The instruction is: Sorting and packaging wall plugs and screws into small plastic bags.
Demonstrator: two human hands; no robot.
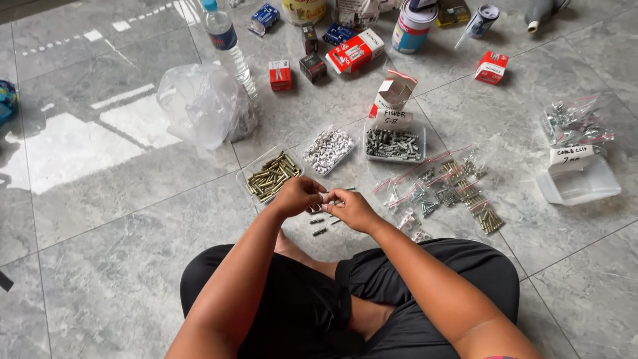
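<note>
Both hands, left [297, 196] and right [352, 209], curled, fingertips meeting, forearms converging over crossed legs

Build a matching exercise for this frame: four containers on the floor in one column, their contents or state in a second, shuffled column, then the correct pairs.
Things:
1. Clear tray nearest the left hand
2. Middle clear tray
3. Clear tray by the open carton
4. Clear tub at far right

States:
A. grey wall plugs
B. nothing visible inside
C. brass-coloured pieces
D. white pieces

Pairs: 1-C, 2-D, 3-A, 4-B
</note>
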